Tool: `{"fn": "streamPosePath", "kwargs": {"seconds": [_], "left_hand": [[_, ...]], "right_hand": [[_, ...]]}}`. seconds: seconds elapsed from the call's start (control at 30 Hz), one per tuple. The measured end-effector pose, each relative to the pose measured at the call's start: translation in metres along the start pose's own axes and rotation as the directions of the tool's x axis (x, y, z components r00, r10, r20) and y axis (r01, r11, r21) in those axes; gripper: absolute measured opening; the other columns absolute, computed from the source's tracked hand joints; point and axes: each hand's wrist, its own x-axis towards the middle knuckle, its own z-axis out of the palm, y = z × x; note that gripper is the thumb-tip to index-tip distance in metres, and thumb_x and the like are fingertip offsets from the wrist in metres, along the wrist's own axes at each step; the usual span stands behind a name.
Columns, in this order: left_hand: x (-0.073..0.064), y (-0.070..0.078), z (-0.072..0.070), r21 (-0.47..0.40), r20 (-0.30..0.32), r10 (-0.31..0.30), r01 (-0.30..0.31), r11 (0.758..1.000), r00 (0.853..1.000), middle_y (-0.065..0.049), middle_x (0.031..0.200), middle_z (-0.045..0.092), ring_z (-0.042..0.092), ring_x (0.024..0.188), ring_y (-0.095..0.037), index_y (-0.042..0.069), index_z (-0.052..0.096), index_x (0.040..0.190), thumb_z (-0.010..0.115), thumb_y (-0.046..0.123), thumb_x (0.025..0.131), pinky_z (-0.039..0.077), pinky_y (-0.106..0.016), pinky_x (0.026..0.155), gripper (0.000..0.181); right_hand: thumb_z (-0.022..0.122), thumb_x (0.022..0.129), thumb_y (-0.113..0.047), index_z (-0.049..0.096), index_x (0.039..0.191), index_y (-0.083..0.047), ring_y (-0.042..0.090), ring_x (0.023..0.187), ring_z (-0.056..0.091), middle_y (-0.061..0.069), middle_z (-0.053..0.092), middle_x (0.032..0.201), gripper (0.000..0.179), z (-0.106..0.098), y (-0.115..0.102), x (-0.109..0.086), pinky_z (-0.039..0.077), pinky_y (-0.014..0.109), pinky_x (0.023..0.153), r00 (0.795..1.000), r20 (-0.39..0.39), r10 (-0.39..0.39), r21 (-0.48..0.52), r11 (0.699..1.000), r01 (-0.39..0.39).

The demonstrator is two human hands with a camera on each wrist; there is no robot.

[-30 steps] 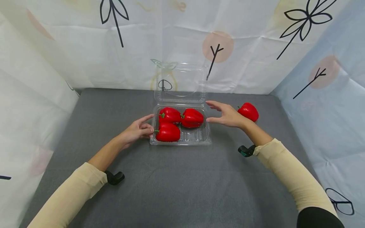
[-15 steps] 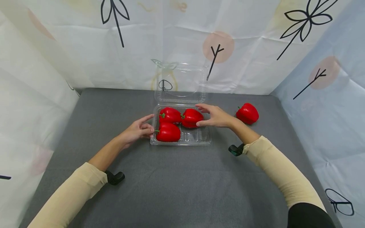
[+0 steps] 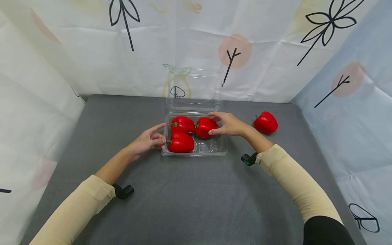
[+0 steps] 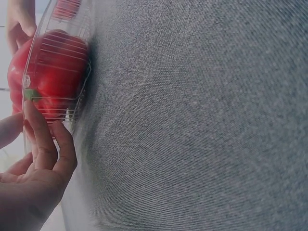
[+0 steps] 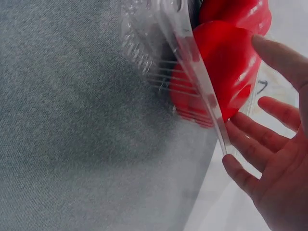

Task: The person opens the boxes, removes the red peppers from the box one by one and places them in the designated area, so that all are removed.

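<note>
Three red bell peppers lie in a clear plastic clamshell container [image 3: 211, 149] with its lid [image 3: 196, 85] raised at the back. My left hand [image 3: 149, 140] pinches the container's left rim, thumb and fingers on either side of it in the left wrist view. Close by is the front left pepper [image 3: 181, 143], its green stem towards that hand. The right hand [image 3: 228, 125] grips the right pepper [image 3: 204, 127]; its thumb lies on the near side and its fingers reach the far side. Behind on the left sits another pepper [image 3: 180, 123].
One more red bell pepper [image 3: 265, 122] lies on the grey table [image 3: 196, 200], right of the container and beyond the right forearm. Patterned white cloth [image 3: 266, 68] hangs behind the table and along its sides.
My right hand has moved left from beside the container to the right pepper and taken hold of it. The left hand has stayed at the rim.
</note>
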Motion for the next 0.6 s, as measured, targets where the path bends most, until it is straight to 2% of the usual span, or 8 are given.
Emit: {"fn": "streamPosePath", "kwargs": {"seconds": [0.23,0.37,0.6], "left_hand": [[-0.001,0.001,0.000,0.001,-0.006,-0.015,0.015,1.000,1.000,-0.006,0.095,0.063,0.062,0.083,-0.016,0.015,0.021,0.159,0.063,0.010,0.098,0.055,-0.030,0.087,0.074],[-0.001,0.001,0.001,0.006,-0.008,-0.015,0.015,1.000,1.000,-0.006,0.096,0.063,0.062,0.083,-0.016,0.015,0.021,0.159,0.063,0.010,0.098,0.055,-0.029,0.087,0.074],[0.000,0.000,0.001,0.002,-0.018,-0.030,0.030,1.000,0.999,-0.006,0.095,0.063,0.063,0.083,-0.016,0.016,0.023,0.159,0.063,0.009,0.098,0.055,-0.030,0.087,0.073]], "right_hand": [[0.078,0.084,-0.024,0.049,0.142,0.000,0.033,0.120,0.056,0.018,0.058,0.135,0.069,0.004,-0.006,0.006,0.047,0.047,0.099,1.000,-0.010,-0.001,-0.134,0.991,-0.001],[0.078,0.083,-0.023,0.051,0.140,0.000,0.033,0.119,0.056,0.018,0.058,0.135,0.067,0.007,-0.009,0.008,0.048,0.048,0.097,1.000,-0.023,0.001,-0.195,0.981,-0.005],[0.078,0.081,-0.020,0.051,0.140,-0.001,0.036,0.119,0.053,0.021,0.056,0.132,0.068,0.012,-0.011,0.011,0.048,0.048,0.096,1.000,-0.021,-0.002,-0.195,0.981,-0.002]]}}
